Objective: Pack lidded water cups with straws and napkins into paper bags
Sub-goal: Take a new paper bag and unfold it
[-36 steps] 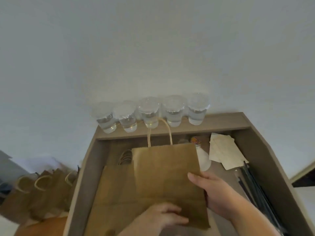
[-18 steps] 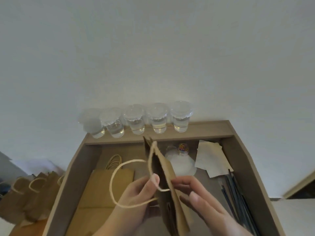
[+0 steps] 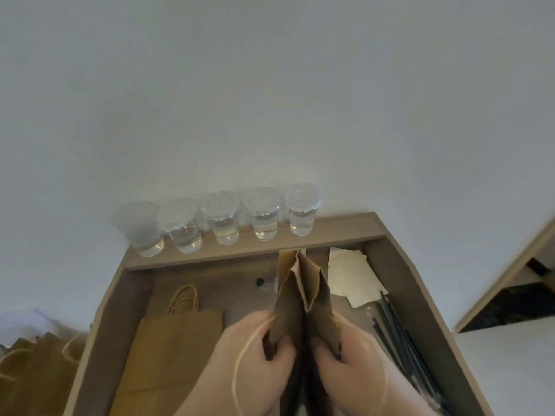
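Since the earlier frame, the paper bag [image 3: 288,304] is pulled further open at lower centre, its sides pinched by left hand [image 3: 249,370] and right hand [image 3: 354,373]. Below a white wall [image 3: 270,85], the tray ledge [image 3: 336,232] is lined by lidded cups [image 3: 264,217].

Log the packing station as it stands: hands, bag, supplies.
left hand: grips the paper bag on its left side
right hand: grips its right side
paper bag: partly unfolded, held over the tray
cups: five, lidded, water inside, in a row on the tray's far rim
napkins: pile, far right in tray
straws: dark, along right wall
spare bags: flat, left in tray
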Motion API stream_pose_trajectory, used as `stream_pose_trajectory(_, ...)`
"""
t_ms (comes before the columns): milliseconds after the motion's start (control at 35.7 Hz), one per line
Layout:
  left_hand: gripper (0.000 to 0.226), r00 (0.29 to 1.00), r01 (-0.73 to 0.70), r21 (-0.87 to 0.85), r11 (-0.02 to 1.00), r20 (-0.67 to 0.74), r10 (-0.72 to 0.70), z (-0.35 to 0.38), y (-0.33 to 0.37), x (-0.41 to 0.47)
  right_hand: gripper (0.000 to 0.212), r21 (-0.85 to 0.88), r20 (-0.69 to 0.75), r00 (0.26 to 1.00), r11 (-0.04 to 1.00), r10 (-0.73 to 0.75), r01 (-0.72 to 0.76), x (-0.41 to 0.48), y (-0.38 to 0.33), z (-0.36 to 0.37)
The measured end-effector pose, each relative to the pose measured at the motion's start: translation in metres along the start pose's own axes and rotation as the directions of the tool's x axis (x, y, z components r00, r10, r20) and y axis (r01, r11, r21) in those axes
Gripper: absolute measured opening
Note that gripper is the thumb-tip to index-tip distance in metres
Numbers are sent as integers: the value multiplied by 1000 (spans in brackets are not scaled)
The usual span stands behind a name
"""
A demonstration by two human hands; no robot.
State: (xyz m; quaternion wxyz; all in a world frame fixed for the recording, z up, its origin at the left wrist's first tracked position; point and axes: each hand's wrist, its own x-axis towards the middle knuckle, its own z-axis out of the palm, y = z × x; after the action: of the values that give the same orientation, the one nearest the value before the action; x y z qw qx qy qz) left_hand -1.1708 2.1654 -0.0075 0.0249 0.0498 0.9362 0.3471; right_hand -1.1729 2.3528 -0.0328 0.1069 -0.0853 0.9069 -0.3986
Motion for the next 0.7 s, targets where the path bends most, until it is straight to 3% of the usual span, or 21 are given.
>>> stream_pose_trajectory(56, 16, 998, 48, -45, 998, 39, -46, -7, -16, 2, 29, -13, -28, 999, 999, 33, -33, 4, -2, -5)
stream_pose_trajectory(112, 30, 990, 106, -26, 994, 92, -103, -16, -32, 2, 9, -40, -28, 985, 985, 169, -170, 8, 2, -13)
stream_pose_trajectory(224, 48, 976, 209, -67, 976, 73, -204, -47, -64, 4, 51, -41, -19, 936, 935, 352, -353, 6, 7, -29)
stream_pose_trajectory(308, 48, 968, 236, -124, 964, 113, -222, -69, -87, 9, 62, -82, -33, 895, 892, 444, -445, -3, 15, -35)
stream_pose_trajectory(392, 45, 961, 235, -125, 964, 181, -211, -83, -106, 12, 66, -164, -143, 877, 863, 458, -477, -11, 10, -29)
stream_pose_trajectory(476, 42, 966, 206, -109, 973, 179, -184, -88, -111, 13, 62, -216, -164, 885, 860, 435, -463, -17, -12, -14)
stream_pose_trajectory(532, 42, 974, 104, -59, 993, 206, -90, -86, -102, 8, 48, -231, -91, 910, 880, 404, -414, -19, -29, 0)
stream_pose_trajectory(617, 57, 934, 17, -202, 979, 352, 57, -73, -82, -4, 27, -192, 52, 934, 921, 353, -338, -18, -51, 21)
stream_pose_trajectory(701, 65, 943, -14, -272, 962, 317, 103, -63, -73, -6, 39, -42, 165, 919, 933, 359, -357, -10, -61, 26)
